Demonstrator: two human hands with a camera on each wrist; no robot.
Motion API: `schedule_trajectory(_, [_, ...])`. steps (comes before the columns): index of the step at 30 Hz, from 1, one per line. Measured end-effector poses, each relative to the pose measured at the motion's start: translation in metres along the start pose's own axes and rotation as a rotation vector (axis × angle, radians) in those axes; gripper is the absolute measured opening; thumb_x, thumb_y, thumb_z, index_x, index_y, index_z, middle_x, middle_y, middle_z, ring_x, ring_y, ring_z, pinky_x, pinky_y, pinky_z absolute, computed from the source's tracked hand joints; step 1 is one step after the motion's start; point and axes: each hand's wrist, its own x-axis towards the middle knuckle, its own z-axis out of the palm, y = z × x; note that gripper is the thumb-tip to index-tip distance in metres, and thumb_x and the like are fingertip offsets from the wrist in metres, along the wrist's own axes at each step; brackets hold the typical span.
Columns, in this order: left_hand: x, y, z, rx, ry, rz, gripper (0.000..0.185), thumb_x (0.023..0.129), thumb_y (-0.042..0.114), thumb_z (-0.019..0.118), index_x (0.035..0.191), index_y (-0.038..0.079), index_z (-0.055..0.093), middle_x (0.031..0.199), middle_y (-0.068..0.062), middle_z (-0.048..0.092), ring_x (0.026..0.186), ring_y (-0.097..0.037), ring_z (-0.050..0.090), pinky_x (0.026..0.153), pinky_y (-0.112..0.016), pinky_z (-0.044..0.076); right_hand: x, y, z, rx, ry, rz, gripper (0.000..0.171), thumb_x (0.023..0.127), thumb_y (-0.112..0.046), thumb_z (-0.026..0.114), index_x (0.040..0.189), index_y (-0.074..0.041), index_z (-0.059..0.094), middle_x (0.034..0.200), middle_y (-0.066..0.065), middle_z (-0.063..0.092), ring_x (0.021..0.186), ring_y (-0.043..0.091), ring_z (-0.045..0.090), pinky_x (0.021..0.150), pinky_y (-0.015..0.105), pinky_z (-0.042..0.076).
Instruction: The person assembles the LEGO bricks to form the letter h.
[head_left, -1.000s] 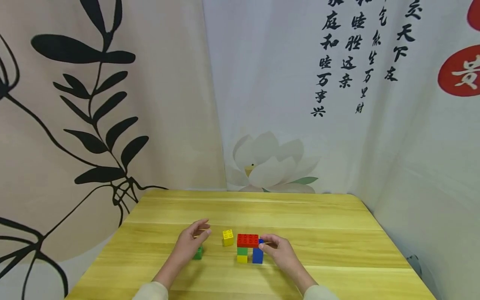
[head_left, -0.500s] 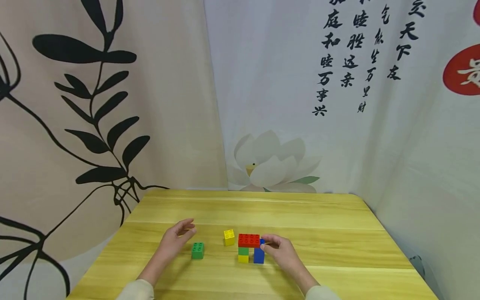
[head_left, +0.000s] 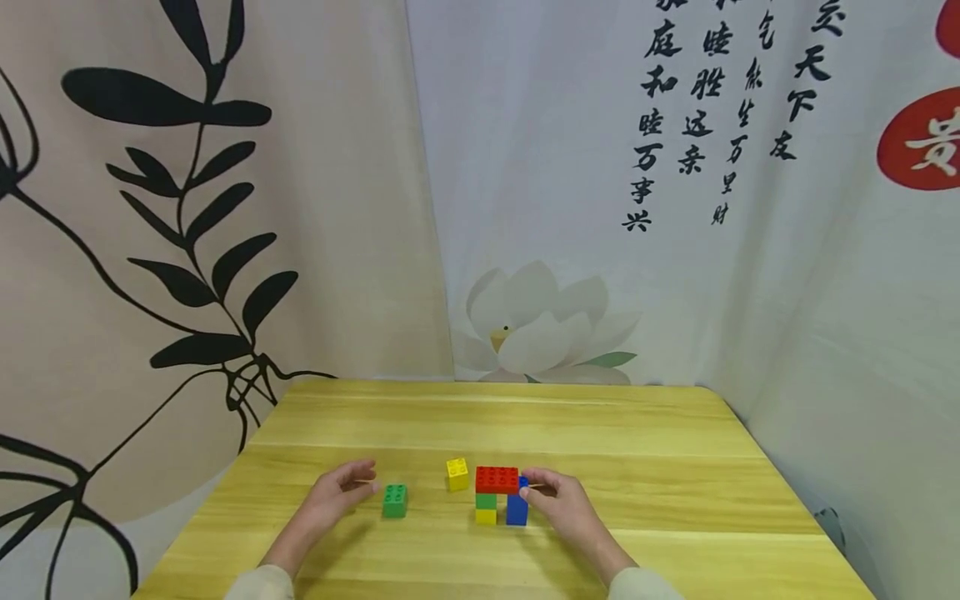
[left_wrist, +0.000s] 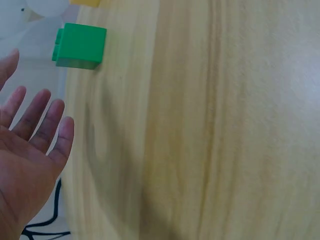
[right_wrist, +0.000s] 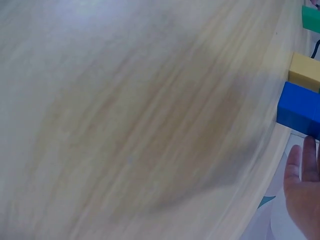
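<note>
My left hand [head_left: 332, 493] hovers just left of a loose green toy building brick [head_left: 394, 501], fingers spread and nothing held. In the left wrist view, the palm [left_wrist: 25, 160] is turned up beside the green brick [left_wrist: 82, 45]. My right hand [head_left: 561, 498] pinches the upper blue brick [head_left: 522, 482] between thumb and index finger, at the right end of a small structure. There, a red brick [head_left: 497, 479] bridges a green-on-yellow stack [head_left: 486, 509] and a blue column [head_left: 517, 510]. In the right wrist view, fingertips touch the blue brick [right_wrist: 299, 107].
Behind the structure and to its left, a loose yellow brick [head_left: 457, 474] stands on the wooden table [head_left: 637, 433]. A printed curtain [head_left: 360, 208] hangs behind the table's back edge.
My left hand has moved left and then lower, away from the green brick, which now shows fully. The right hand stays at the blue brick, and the structure has not moved.
</note>
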Motion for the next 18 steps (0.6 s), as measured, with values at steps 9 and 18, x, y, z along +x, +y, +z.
schedule_trajectory(9, [0.004, -0.013, 0.005, 0.014, -0.095, 0.048, 0.059, 0.09, 0.025, 0.071, 0.138, -0.002, 0.05, 0.131, -0.022, 0.059, 0.115, -0.03, 0.06, 0.094, -0.044, 0.053, 0.002, 0.001, 0.0, -0.016, 0.002, 0.023, 0.044, 0.094, -0.031, 0.066, 0.13, -0.006, 0.062, 0.126, 0.013, 0.066, 0.109, 0.022, 0.064, 0.091, 0.034, 0.056])
schedule_trajectory(18, [0.005, -0.018, 0.01, -0.01, -0.145, 0.03, 0.063, 0.089, 0.027, 0.072, 0.139, -0.004, 0.049, 0.127, -0.019, 0.062, 0.11, -0.022, 0.061, 0.09, -0.04, 0.054, -0.001, -0.002, 0.0, 0.007, -0.004, 0.014, 0.045, 0.094, -0.03, 0.066, 0.13, -0.004, 0.061, 0.126, 0.015, 0.066, 0.109, 0.023, 0.064, 0.091, 0.037, 0.056])
